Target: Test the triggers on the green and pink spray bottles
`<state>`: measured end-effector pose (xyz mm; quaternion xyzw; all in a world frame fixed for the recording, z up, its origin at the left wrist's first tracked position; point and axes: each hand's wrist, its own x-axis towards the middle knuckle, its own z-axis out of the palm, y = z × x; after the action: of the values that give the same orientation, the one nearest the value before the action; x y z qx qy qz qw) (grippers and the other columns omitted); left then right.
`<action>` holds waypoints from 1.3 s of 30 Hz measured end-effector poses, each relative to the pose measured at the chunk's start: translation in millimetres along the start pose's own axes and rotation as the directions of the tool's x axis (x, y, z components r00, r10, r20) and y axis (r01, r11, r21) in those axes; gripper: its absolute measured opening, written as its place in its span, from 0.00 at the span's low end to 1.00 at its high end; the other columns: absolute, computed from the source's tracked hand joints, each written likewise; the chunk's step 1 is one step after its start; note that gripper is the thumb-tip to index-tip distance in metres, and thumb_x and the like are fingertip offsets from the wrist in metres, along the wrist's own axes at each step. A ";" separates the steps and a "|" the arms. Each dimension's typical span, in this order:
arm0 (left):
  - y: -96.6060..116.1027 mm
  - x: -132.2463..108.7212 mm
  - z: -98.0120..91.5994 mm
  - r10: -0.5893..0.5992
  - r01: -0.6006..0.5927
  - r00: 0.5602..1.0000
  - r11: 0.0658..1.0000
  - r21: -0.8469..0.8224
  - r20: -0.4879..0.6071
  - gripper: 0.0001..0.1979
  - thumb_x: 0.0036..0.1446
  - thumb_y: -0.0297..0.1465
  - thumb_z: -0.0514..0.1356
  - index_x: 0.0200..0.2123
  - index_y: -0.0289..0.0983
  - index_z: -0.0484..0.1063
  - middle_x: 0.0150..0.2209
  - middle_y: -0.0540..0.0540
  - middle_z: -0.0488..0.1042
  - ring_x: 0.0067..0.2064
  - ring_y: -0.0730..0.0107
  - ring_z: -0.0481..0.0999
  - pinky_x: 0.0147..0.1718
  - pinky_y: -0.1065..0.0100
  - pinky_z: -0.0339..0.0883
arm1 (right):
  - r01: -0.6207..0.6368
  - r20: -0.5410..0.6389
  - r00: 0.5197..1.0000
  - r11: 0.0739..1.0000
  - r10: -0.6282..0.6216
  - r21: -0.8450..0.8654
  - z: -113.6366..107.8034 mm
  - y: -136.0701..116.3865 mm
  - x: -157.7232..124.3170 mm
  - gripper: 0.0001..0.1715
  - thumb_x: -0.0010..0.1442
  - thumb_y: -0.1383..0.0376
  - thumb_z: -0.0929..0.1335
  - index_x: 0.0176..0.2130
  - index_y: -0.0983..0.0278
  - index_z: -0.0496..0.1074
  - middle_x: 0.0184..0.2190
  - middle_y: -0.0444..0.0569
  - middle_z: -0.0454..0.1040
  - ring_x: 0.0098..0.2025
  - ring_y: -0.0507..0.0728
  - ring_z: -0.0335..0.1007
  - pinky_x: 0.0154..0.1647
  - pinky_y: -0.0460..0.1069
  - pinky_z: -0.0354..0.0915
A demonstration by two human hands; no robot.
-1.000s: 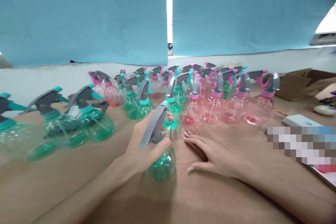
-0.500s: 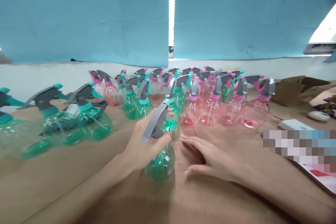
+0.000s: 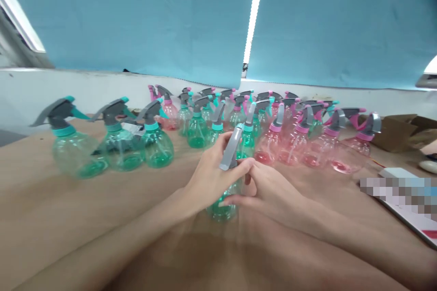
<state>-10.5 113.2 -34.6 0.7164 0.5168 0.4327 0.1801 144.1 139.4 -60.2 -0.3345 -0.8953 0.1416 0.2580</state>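
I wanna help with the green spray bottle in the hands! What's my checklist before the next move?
1. Left hand holding the green spray bottle near its top: ok, just below the gray spray head.
2. Right hand on the bottle too: ok, with its thumb across the front of the body.
3. Spray head screwed on tight: cannot tell, the fingers cover the join.
4. Three green bottles on the left standing up: ok.
5. Room between the hands and the nearest bottles behind: cannot tell, they overlap in this view.
6. Cardboard box away from both hands: ok, far off to the right.
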 end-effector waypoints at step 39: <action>-116.1 -91.4 -82.4 -0.003 -0.001 1.000 0.946 0.324 0.013 0.11 0.65 0.35 0.53 0.33 0.40 0.72 0.33 0.50 0.75 0.34 0.67 0.74 0.34 0.68 0.65 | -0.132 0.209 0.952 0.919 0.222 -0.371 31.3 -52.6 139.4 0.25 0.62 0.52 0.66 0.46 0.72 0.69 0.42 0.64 0.76 0.46 0.68 0.74 0.37 0.53 0.67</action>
<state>-153.1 62.2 -110.0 0.7388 0.5800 0.3371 0.0636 9.3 191.8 -12.5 -0.4352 -0.8969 0.0422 0.0664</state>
